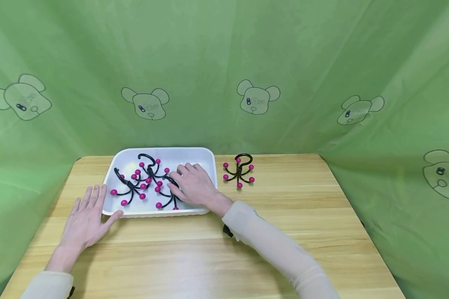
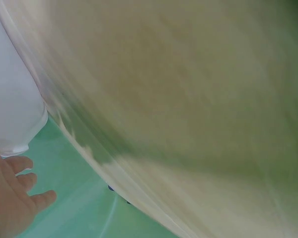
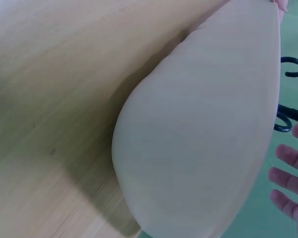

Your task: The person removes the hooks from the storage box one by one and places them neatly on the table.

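Several black hook hangers with pink ball tips [image 1: 151, 169] lie in a white tray [image 1: 194, 211]. My right hand [image 1: 194, 185] reaches into the tray's right half. Its thumb and index finger pinch the black hook of the front right hanger [image 1: 167, 202], partly hidden under the hand. In the right wrist view, that hand's other fingers [image 3: 288, 179] are spread beside the dark hooks [image 3: 292, 111]. Flat and spread, my left hand [image 1: 85, 220] rests at the tray's front left corner, its thumb against the rim.
One more black hanger [image 1: 239, 172] with pink tips lies on the wooden table [image 1: 194, 265], right of the tray. A green curtain [image 1: 209, 50] with bear outlines rises behind the table and along both sides. My sleeve covers much of the right wrist view.
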A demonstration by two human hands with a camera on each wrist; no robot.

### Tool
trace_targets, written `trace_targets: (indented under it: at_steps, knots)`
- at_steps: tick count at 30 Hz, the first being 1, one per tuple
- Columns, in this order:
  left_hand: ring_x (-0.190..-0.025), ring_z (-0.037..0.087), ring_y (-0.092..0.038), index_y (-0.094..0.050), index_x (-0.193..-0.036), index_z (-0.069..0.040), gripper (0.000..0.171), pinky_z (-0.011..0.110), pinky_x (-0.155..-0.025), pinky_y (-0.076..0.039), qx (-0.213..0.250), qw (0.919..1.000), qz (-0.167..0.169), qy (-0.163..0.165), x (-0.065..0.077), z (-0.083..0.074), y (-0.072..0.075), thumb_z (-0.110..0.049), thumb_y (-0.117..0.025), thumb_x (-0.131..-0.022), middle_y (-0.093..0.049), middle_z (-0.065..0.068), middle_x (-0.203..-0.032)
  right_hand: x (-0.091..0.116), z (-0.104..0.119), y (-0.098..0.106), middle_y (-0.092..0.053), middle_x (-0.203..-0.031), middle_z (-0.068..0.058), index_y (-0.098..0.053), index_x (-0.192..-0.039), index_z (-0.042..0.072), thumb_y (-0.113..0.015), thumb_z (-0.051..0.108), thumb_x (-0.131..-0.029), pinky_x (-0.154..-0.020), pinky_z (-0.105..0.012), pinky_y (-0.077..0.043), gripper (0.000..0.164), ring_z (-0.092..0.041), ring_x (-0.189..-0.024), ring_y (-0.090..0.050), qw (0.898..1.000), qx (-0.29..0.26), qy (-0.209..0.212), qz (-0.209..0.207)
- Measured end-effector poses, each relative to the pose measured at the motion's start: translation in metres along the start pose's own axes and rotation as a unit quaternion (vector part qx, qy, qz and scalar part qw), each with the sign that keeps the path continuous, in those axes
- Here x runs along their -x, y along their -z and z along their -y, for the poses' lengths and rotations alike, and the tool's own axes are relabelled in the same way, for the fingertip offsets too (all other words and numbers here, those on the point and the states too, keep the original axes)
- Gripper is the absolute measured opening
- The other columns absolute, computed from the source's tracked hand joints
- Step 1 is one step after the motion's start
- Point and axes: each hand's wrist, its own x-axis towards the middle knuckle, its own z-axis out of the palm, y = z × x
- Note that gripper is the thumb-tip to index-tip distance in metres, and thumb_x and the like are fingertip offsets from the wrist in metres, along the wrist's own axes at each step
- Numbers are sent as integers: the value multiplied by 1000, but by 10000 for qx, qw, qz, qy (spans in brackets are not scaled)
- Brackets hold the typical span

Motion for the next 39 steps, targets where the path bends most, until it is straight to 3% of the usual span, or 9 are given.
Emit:
trace_targets:
  at_steps: [30,39]
  knots:
    - [-149,47,-11,-2,-156,-7,96,68,-116,-14,43,10000,51,9,-1,-1,2,-66,-42,-92,-10,27,-160,1,-6,11,-62,-96,7,-64,-108,30,-35,47,-102,-76,-29,-49,34,-14,-87,-57,9993,-23,55,-364]
    - [-149,46,-11,-2,-156,-7,95,68,-116,-15,34,10000,39,11,0,-1,2,-66,-42,-93,-9,26,-161,4,-13,25,-63,-97,6,-65,-107,29,-36,46,-101,-84,-31,-52,34,-14,-91,-58,9986,-136,36,-511]
